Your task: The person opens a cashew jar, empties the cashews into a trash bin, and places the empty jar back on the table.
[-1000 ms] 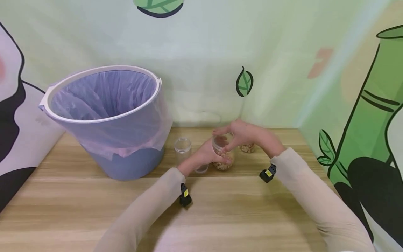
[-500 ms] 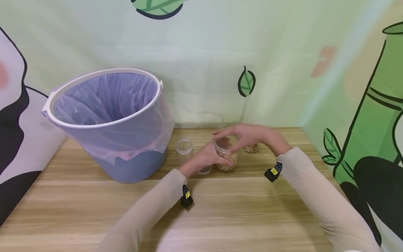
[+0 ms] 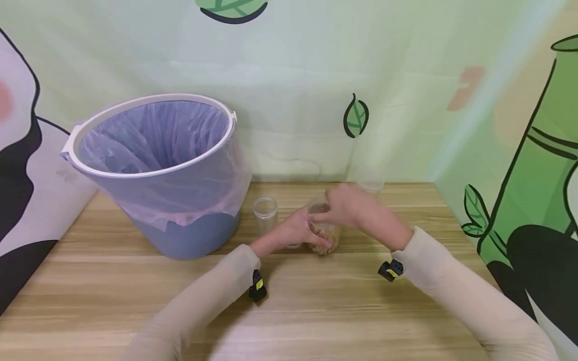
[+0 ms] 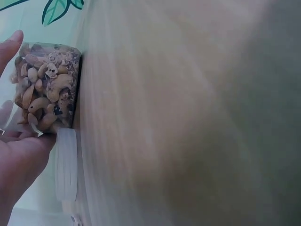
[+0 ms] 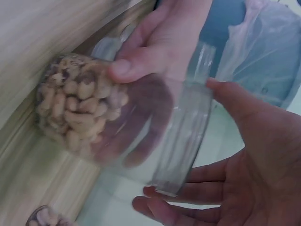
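Note:
A clear jar of peanuts (image 3: pixel 326 235) stands on the wooden table (image 3: pixel 316 311) right of the bin. My left hand (image 3: pixel 301 231) grips its side from the left; in the right wrist view the left hand's thumb (image 5: pixel 123 69) presses on the jar (image 5: pixel 89 117). My right hand (image 3: pixel 345 210) sits over the top of the jar, with its thumb and fingers (image 5: pixel 225 96) curled round the jar's clear mouth end. In the left wrist view the jar (image 4: pixel 44 89) rests against my left hand (image 4: pixel 19 155), with a clear lid (image 4: pixel 66 165) lying beside it.
A blue bin (image 3: pixel 158 170) lined with a pale purple bag stands at the back left. An empty clear jar (image 3: pixel 265 213) is between the bin and my hands. Another jar with peanuts (image 5: pixel 44 217) stands behind the held one. Patterned walls close off the back and right.
My right hand has come down from hovering above the jar and closed round its top. The jar and my left hand have shifted slightly nearer.

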Motion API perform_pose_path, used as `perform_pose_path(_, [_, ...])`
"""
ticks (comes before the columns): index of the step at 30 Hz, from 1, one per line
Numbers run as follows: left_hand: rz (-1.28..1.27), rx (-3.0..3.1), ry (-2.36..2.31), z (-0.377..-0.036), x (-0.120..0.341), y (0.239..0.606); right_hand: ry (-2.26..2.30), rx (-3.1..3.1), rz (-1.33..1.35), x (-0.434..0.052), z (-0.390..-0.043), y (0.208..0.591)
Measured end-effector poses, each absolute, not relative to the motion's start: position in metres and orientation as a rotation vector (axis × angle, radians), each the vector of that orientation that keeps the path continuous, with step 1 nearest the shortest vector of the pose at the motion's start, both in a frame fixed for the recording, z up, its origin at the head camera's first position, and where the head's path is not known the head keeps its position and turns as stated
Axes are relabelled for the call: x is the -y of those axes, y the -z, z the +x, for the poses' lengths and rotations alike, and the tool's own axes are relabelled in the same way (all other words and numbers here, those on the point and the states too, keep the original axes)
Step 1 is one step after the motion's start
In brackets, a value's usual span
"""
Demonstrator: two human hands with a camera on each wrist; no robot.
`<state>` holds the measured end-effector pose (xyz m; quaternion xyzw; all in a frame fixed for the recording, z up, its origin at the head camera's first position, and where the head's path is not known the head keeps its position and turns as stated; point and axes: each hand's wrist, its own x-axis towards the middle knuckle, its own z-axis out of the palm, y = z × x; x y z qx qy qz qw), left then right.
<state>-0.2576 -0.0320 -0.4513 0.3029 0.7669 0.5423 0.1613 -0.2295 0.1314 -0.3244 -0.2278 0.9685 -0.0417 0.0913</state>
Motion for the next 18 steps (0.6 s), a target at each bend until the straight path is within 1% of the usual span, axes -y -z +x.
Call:
perform_pose_path(4, [0.906,-2.156,-1.544,-0.254,0.035,0.45,0.098,-2.87,-0.676,-0.125,-0.225,0.319])
perform_pose_path(10, [0.971,-2.116,-1.528,-0.255,0.04,0.449,0.088,-2.77,-0.728,-0.123,-0.232,0.315])
perform_pose_path(18, [0.954,-2.163,-1.497,-0.26,0.041,0.45,0.187,-2.567,-0.924,-0.129,-0.242,0.31])
